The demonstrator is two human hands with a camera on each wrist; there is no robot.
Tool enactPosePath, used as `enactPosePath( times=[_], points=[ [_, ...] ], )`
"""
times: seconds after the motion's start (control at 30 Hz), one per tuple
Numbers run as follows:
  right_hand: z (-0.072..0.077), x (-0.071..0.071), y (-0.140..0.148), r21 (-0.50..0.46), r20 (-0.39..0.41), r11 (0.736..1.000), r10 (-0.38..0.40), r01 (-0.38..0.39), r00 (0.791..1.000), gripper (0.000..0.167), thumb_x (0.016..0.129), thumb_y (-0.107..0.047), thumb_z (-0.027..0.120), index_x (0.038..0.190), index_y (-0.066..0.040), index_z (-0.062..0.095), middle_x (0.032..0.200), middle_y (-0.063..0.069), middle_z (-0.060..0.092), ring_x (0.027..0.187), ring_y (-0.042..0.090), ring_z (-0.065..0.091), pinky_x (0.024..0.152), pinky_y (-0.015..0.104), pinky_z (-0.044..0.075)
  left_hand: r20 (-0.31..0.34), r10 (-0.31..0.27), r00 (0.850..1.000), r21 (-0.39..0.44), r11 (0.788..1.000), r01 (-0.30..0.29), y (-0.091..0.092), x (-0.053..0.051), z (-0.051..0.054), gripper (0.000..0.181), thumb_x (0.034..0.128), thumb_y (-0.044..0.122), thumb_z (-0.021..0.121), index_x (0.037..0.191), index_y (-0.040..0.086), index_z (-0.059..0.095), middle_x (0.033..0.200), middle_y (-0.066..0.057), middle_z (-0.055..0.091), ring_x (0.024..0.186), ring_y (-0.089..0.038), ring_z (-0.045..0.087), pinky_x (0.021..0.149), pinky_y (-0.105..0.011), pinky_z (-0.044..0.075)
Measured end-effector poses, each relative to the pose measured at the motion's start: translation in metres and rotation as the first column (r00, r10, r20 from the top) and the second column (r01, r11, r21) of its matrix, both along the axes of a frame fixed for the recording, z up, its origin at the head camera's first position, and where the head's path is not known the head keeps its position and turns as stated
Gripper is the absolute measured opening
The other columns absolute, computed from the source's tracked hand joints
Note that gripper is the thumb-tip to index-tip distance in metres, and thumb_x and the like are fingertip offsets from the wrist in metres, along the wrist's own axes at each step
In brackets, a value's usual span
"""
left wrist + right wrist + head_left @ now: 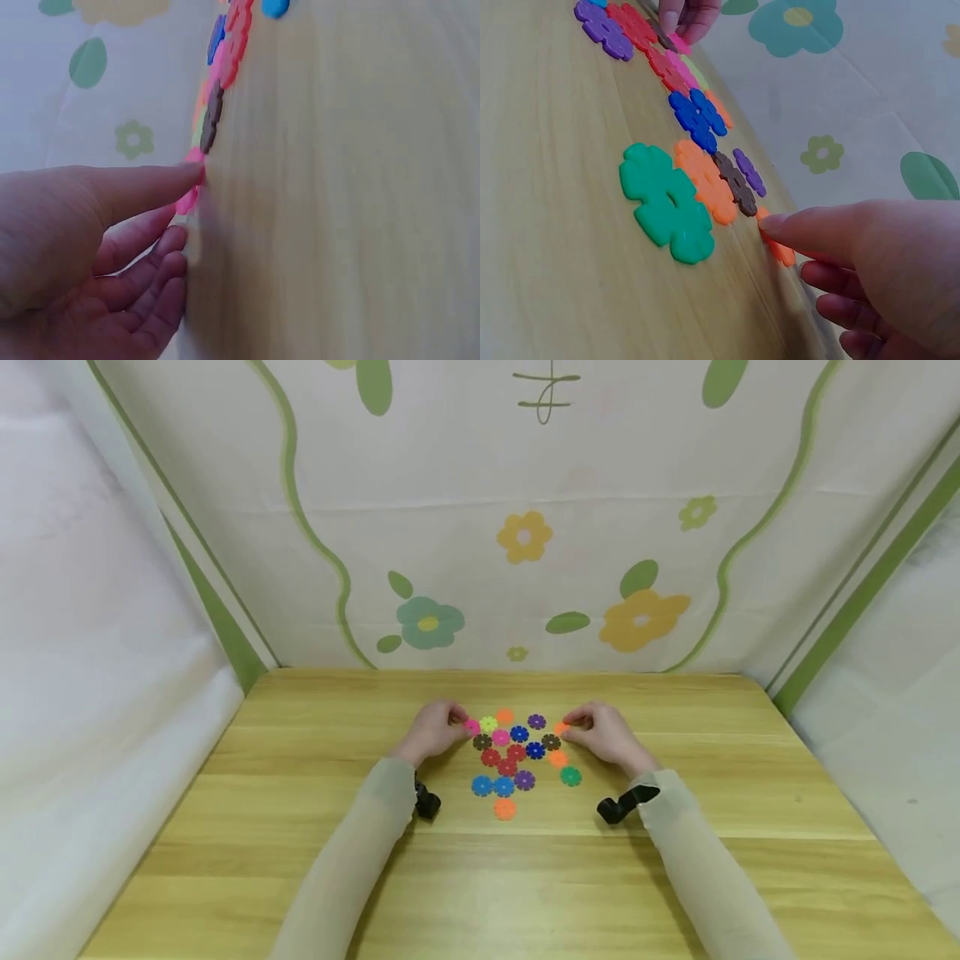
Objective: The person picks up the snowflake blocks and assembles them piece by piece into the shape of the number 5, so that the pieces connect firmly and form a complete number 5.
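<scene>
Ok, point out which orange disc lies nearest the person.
The orange disc just below the two light-blue discs in the head view; the other three orange discs lie farther from the person.

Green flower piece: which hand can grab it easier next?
Probably the right hand: the green piece lies much nearer to it. The left hand, farther off, pinches a pink piece. The right hand would first have to release its orange piece.

Soft light lays faint glare on the tabletop (pixel 517 893); wrist views look dimmer
</scene>
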State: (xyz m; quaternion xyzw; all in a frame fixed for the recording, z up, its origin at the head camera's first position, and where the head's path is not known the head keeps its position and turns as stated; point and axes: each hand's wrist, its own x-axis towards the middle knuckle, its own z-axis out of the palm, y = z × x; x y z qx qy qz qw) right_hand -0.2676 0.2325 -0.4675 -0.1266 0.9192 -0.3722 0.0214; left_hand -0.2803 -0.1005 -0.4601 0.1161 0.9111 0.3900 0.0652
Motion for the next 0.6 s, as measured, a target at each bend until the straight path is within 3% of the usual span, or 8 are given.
enactPosePath(
  times=[0.23,0.47,0.6],
  points=[
    [-0.002,0.002,-0.005,-0.071,0.026,0.997,-0.016,0.017,1.000,0.029,0.092,-0.015,0.079,0.117,-0.003,0.070,0.108,0.009,0.068,0.091,0.024,0.059,0.080,0.038,0.051,0.027,0.044,0.999,0.161,0.986,-0.048,-0.001,0.004,0.000,0.021,0.0928,0.010,0.077,0.107,0.003,0.064,0.097,-0.007,0.066,0.090,-0.022,0.063,0.080,-0.036,0.055],
    [-0.001,0.004,-0.003,-0.116,0.036,0.991,-0.059,0.063,0.998,0.029,0.090,-0.016,0.081,0.116,-0.005,0.074,0.096,0.007,0.068,0.085,0.023,0.061,0.074,0.036,0.052,0.019,0.116,0.993,0.301,0.947,-0.116,-0.004,0.012,0.004,0.019,0.0912,0.019,0.080,0.106,0.009,0.074,0.099,-0.002,0.072,0.094,-0.021,0.067,0.085,-0.039,0.056],
    [0.004,0.005,-0.004,-0.129,0.046,0.988,-0.082,0.087,0.996,0.025,0.094,-0.022,0.078,0.114,-0.007,0.075,0.100,0.005,0.071,0.091,0.023,0.063,0.080,0.038,0.053,0.007,0.113,0.994,0.330,0.938,-0.109,-0.002,0.016,0.007,0.020,0.0929,0.026,0.078,0.107,0.012,0.076,0.100,0.000,0.074,0.096,-0.019,0.068,0.087,-0.040,0.055]
  ],
)
